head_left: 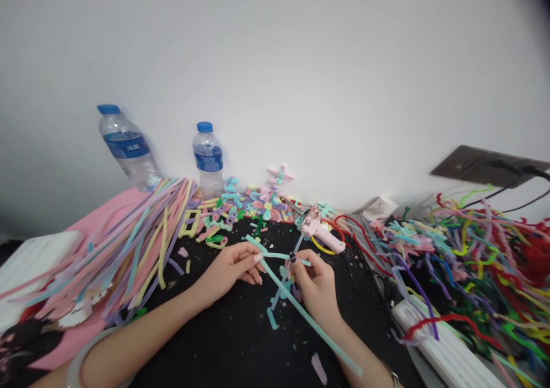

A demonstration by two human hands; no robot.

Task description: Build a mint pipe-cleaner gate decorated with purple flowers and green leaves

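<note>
Between my hands is a mint-green pipe cleaner (315, 325), crossed or bent near the left fingertips, with its long end slanting down to the right across my right wrist. My left hand (235, 266) pinches it at the crossing, thumb against index finger. The fingers of my right hand (315, 279) are closed on a shorter mint-green stretch, which runs across to the left fingertips. Below and between the hands, small blue and pink fuzzy pieces (281, 282) lie on the black mat (215, 342). A pink glue gun (326, 236) rests just beyond my right hand.
Long pastel pipe cleaners (165, 233) spread at the left. Two water bottles (209, 159) stand by the wall, behind fuzzy shapes (266, 204). Tangled colourful pipe cleaners (464, 250) and a white power strip (447, 348) lie at the right.
</note>
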